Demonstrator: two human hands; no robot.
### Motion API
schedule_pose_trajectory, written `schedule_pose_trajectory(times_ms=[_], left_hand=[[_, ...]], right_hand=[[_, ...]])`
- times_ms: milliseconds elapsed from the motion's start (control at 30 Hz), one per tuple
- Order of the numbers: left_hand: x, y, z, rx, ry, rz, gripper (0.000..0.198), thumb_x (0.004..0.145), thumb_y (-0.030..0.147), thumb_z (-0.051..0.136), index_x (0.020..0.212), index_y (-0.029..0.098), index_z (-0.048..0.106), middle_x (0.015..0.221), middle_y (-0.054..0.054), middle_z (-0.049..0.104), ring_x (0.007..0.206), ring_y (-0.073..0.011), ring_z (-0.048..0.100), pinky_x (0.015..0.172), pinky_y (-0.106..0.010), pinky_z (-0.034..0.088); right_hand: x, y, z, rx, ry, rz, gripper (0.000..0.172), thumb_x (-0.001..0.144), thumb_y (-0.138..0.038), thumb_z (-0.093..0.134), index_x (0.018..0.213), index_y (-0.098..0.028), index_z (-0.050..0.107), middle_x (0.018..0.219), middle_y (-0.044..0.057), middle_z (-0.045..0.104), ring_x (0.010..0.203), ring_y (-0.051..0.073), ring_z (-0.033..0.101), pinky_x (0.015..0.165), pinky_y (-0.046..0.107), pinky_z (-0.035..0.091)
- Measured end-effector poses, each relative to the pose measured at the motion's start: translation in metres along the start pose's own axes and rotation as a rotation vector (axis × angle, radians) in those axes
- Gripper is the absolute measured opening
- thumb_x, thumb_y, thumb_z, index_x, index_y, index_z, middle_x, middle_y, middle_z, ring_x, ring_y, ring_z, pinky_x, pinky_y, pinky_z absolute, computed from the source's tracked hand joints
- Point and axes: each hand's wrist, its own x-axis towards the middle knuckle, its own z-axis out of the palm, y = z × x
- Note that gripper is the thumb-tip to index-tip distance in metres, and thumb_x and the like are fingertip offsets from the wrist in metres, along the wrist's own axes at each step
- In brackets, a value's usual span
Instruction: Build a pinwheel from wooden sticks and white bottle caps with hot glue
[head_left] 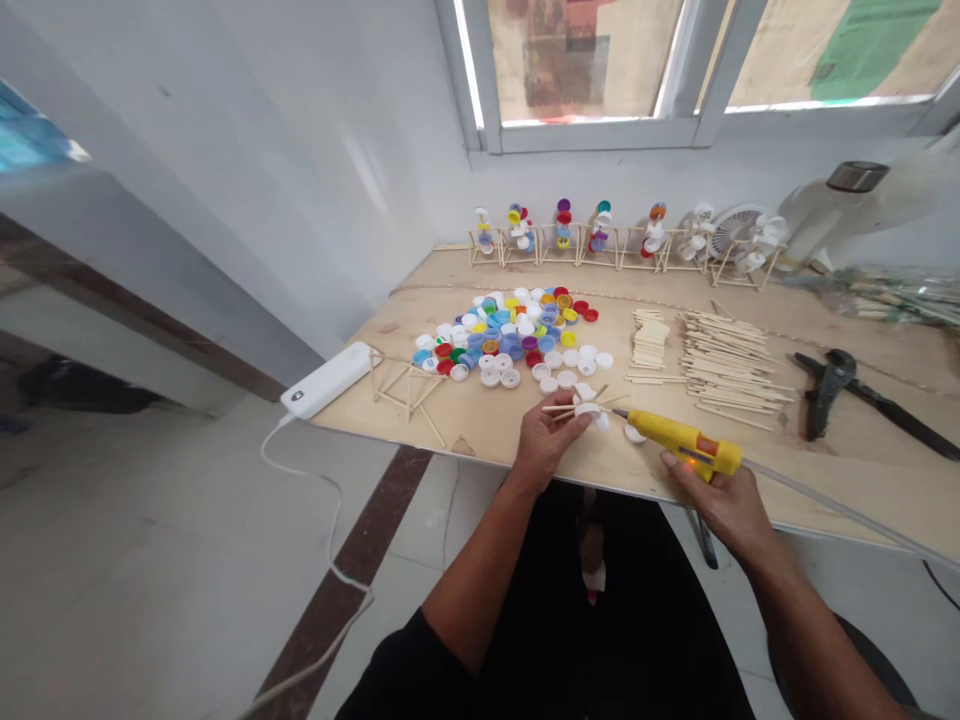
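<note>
My left hand [541, 440] pinches a small wheel of wooden sticks and white bottle caps [587, 408] above the table's front edge. Yellow and lit by a small orange light, a hot glue gun [679, 440] is gripped in my right hand [724, 505]. Its nozzle points left, at or very close to the wheel; whether they touch I cannot tell. A loose white cap [634, 434] lies under the gun's front. Beyond my left hand spreads a pile of coloured bottle caps [502, 335].
Wooden sticks [727, 365] lie stacked at right, beside black-handled pliers [829, 390]. A stick frame [405, 388] and a white power bank [334, 380] with a cable sit at left. Finished-looking cap wheels on stands [562, 235], a small fan [735, 232] and a bottle [844, 210] line the back.
</note>
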Motion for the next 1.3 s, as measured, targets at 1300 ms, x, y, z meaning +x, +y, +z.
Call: schedule_pose_trajectory(times_ms=[1300], left_hand=[[0.001,0.0,0.0,0.011,-0.001,0.003,0.037,0.057,0.031,0.082,0.088,0.016,0.068,0.09,-0.005,0.072,0.084,-0.0178,0.067,0.083,-0.03,0.049]], right_hand=[[0.001,0.023,-0.004,-0.057,0.032,0.024,0.05,0.071,-0.057,0.063,0.099,-0.015,0.067,0.097,0.009,0.072,0.093,0.029,0.067,0.083,0.04,0.053]])
